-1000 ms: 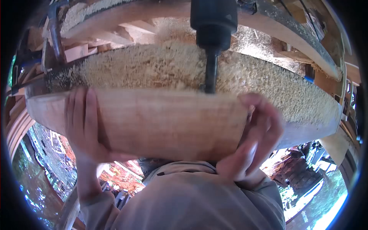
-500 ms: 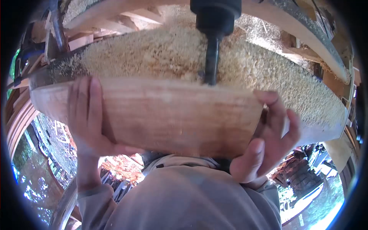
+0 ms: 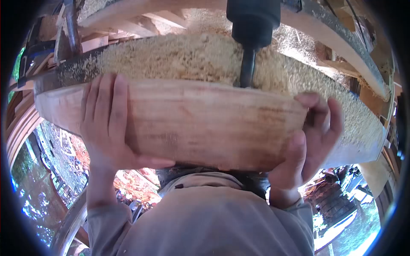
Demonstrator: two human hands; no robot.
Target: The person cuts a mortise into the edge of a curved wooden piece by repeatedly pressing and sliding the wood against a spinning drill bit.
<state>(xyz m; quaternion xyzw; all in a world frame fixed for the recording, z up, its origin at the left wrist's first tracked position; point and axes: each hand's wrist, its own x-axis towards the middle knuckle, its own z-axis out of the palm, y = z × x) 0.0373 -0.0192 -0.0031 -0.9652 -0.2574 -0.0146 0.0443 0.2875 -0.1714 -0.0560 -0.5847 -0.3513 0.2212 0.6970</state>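
Note:
A wide wooden board [image 3: 205, 123] lies before me under the tool. My left hand [image 3: 106, 119] presses on its left part, fingers laid over the face and thumb along the near edge. My right hand [image 3: 311, 136] grips the board's right end, fingers curled at the far corner and thumb on the near side. A dark chuck [image 3: 254, 23] with a bit [image 3: 247, 68] comes down at the board's far edge; the bit's tip is hidden there. Sawdust [image 3: 183, 57] lies thick behind the board.
The sawdust covers a long worktable [image 3: 358, 151]. Curved wooden pieces [image 3: 341, 38] arch behind it. A metal clamp or bar [image 3: 72, 27] stands at the back left. Wood scraps [image 3: 329, 196] lie on the ground at the lower right.
The board and both my hands have shifted to the right. In the view, the chuck and bit also appear farther right. My right fingers are more spread than a second ago.

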